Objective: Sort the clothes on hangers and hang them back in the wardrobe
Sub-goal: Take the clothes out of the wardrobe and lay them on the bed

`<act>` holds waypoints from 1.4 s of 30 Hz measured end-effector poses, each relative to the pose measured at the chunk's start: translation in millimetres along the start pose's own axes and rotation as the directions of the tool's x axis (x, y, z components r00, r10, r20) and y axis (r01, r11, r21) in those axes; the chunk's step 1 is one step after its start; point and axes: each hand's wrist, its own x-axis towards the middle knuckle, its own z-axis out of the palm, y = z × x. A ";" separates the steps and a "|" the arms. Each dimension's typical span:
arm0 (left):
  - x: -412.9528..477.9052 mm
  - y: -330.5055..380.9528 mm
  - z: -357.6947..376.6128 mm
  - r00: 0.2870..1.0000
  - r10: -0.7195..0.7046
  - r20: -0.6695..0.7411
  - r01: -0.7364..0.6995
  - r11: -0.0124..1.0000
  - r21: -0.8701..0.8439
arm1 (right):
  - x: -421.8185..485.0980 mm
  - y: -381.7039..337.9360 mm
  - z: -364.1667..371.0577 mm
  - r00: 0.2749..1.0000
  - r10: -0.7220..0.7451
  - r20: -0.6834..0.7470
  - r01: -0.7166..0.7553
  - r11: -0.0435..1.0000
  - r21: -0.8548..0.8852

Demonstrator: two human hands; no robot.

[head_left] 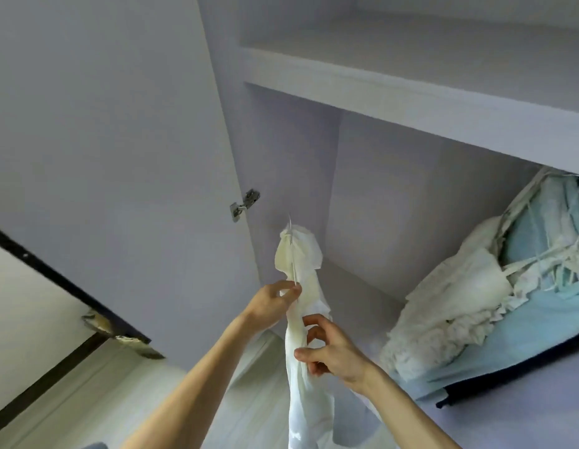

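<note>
A long cream-white garment (pixel 302 322) hangs on a thin pale hanger (pixel 293 254) in front of the open wardrobe. My left hand (pixel 275 301) pinches the hanger's lower end together with the cloth at the garment's top. A little lower, my right hand (pixel 330 350) grips a fold of the fabric between thumb and fingers. The hanger's hook points up toward the wardrobe's left compartment and touches no rail that I can see. The garment's lower part runs out of view at the bottom.
The wardrobe's white shelf (pixel 411 102) crosses above. Its open door (pixel 119 157) with a metal hinge (pixel 245 204) stands on the left. Several white and light-blue clothes (pixel 495 286) hang bunched at the right. Pale floor (pixel 71 400) shows at lower left.
</note>
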 end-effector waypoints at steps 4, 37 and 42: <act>-65.7 -44.1 -22.9 0.983 -0.131 -0.125 0.111 0.981 -0.158 | -3.7 18.2 66.3 0.982 0.039 0.187 -0.014 0.991 -0.131; -680.6 -225.6 225.7 0.146 -0.953 -0.264 -0.056 0.259 -0.964 | -251.3 201.8 532.3 -0.311 0.522 0.794 0.943 0.274 0.189; -696.2 -199.2 283.4 -0.086 -0.967 -0.241 -0.073 0.248 -0.966 | -287.2 225.0 527.2 -0.404 0.607 0.685 0.906 0.369 0.208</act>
